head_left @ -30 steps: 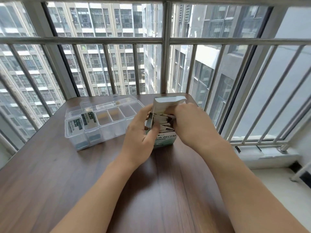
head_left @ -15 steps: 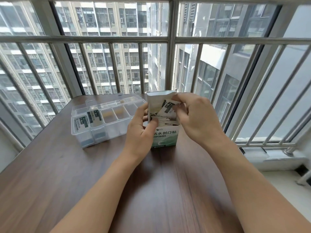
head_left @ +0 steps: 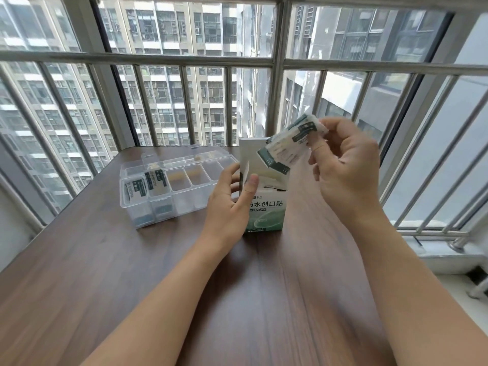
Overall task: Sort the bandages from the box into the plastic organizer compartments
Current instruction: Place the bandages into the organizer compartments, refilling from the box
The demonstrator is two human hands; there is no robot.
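Pinched between my right hand's (head_left: 346, 170) thumb and fingers is a small bunch of bandages (head_left: 287, 147), white wrappers with dark green ends, held up above the open top of the box (head_left: 266, 207). The bunch is blurred, so I cannot count the pieces. My left hand (head_left: 229, 204) steadies the box from its left side, thumb pressed on the front face near the torn flap, fingers curled loosely behind; it grips nothing else.

From the head view, the box stands upright on the brown wooden table (head_left: 132, 273), its lid flap raised, with more bandages showing inside its mouth. Just to the left of it sits the clear plastic organizer (head_left: 171, 188), its lid open toward the window. A row of compartments runs along it: the two at the left end each hold bandages (head_left: 146, 184), and the ones toward the right look empty of wrappers. Beyond the table edge are metal window bars (head_left: 277, 62) and apartment blocks outside.
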